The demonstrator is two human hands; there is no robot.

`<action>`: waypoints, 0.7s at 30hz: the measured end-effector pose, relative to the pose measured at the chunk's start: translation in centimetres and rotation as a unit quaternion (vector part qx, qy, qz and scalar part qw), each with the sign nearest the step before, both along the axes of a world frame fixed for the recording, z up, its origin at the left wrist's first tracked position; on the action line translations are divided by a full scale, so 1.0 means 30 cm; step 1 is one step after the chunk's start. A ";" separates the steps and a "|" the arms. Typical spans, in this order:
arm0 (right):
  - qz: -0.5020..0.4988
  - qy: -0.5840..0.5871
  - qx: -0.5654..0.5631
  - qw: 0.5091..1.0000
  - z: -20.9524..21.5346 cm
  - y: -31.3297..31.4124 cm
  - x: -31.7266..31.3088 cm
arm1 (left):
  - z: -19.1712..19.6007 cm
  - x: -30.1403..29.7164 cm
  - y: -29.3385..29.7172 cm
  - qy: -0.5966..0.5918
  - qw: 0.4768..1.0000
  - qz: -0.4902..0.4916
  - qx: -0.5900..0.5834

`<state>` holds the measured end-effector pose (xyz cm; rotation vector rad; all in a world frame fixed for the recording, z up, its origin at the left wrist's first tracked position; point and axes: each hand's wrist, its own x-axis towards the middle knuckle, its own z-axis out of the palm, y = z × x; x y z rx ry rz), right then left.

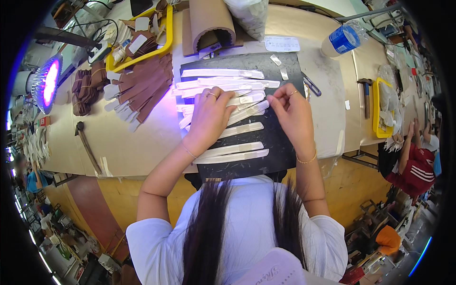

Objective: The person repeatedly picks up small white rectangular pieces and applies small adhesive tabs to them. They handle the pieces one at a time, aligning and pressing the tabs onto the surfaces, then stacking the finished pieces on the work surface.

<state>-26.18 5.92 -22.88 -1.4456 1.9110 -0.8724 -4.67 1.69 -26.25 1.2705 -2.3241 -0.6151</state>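
Note:
Several narrow white strips (244,156) lie side by side, some overlapping, on a black mat (280,137). My left hand (209,114) is over the middle of the pile, fingers curled down on a white strip between thumb and index finger. To the right of it, my right hand (292,109) is closed, with thumb and fingers pinched beside that strip's right end. Whatever is between those fingertips is too small to make out. Small pale tabs (284,73) lie at the mat's upper right, near a utility knife (311,84).
Left of the mat are brown strap pieces (147,90), a hammer (88,147), a yellow tray (166,40) and a lit lamp (47,85). A brown half-tube (211,19) stands behind. To the right are a bottle (339,40), another hammer (366,97) and a yellow basket (376,114).

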 end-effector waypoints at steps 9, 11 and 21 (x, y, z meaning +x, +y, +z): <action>0.060 -0.120 -0.091 0.987 -0.020 0.027 0.054 | 0.030 -0.008 -0.085 0.069 0.977 -0.016 0.199; 0.092 -0.044 -0.169 0.980 -0.010 0.025 0.068 | 0.103 -0.005 -0.099 0.104 0.946 -0.004 0.307; 0.121 0.090 -0.308 0.939 0.084 -0.014 0.097 | 0.247 -0.015 -0.041 0.195 0.958 -0.014 0.209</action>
